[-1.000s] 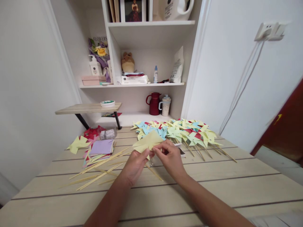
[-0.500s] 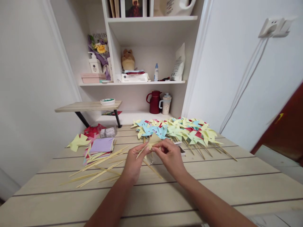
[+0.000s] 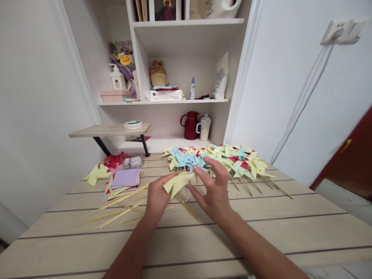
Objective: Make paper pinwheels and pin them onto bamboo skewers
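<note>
My left hand (image 3: pixel 157 197) is closed on a pale yellow paper pinwheel (image 3: pixel 178 182), its fingers partly hidden behind the paper blades. Just right of it, my right hand (image 3: pixel 213 186) has its fingers spread, the index fingertip close to the pinwheel's right blade; whether they touch I cannot tell. Beneath the hands a thin wooden stick (image 3: pixel 188 209) lies on the table, with small whitish beads or pins (image 3: pixel 186 200) beside it. Behind my right hand are many finished-looking pinwheels on sticks (image 3: pixel 238 166), in yellow, blue, green and red.
Loose wooden sticks (image 3: pixel 116 209) lie left of my hands. Beyond them are stacked paper squares (image 3: pixel 125 178), a clear plastic box (image 3: pixel 133 161) and a yellow paper pinwheel (image 3: pixel 97 174). A small raised shelf (image 3: pixel 107 131) stands at the table's back left, before a white shelving unit (image 3: pixel 180 101).
My left hand has moved slightly left with the pinwheel, which has turned and shows its blades more. My right hand has let go of the paper and spread its fingers.
</note>
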The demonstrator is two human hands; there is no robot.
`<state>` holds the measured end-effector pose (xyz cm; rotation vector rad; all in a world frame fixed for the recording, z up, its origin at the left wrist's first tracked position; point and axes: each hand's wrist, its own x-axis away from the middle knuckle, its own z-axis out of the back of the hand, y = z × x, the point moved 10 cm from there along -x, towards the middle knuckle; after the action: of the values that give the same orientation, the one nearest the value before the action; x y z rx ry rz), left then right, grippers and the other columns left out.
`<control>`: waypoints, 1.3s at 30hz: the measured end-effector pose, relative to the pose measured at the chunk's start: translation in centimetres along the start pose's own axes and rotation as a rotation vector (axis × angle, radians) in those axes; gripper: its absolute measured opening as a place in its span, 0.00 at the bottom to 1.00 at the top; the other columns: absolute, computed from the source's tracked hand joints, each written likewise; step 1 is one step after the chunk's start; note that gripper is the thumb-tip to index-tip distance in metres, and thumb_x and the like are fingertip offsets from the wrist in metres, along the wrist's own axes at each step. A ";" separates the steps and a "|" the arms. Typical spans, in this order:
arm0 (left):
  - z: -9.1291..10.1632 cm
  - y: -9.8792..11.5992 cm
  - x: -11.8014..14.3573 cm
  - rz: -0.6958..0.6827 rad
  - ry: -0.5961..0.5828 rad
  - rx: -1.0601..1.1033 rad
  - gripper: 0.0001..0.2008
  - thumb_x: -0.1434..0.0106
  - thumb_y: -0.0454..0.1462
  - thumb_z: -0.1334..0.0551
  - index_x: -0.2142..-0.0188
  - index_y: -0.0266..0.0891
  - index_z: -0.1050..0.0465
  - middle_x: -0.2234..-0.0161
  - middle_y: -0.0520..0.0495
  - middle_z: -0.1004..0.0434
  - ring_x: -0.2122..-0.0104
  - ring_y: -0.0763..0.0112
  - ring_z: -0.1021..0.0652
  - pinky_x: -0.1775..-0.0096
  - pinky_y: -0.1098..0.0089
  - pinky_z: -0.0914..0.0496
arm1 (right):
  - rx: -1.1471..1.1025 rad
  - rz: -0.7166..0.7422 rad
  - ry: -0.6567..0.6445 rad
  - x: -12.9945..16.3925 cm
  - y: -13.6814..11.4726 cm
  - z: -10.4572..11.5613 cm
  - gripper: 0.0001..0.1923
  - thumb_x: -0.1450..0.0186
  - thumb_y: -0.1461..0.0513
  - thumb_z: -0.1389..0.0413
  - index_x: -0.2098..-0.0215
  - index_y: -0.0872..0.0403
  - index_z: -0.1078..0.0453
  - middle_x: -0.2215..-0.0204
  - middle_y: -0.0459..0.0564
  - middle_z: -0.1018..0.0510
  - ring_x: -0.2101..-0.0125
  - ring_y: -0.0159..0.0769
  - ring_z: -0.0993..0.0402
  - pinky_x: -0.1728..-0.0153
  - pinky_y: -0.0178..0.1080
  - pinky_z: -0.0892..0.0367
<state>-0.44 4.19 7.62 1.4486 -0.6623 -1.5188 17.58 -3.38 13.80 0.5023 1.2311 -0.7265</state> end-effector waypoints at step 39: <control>-2.9 -1.7 1.3 0.319 -0.093 0.302 0.12 0.49 0.44 0.28 0.71 0.37 0.18 0.69 0.46 0.18 0.67 0.66 0.23 0.62 0.69 0.32 | -1.131 -1.264 -0.319 6.3 6.7 -8.4 0.18 0.52 0.57 0.30 0.65 0.57 0.20 0.68 0.52 0.16 0.70 0.38 0.24 0.64 0.40 0.31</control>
<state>2.06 4.43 5.02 1.4137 -1.1610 -1.2793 17.92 5.62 5.18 -1.3917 1.3456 -0.9088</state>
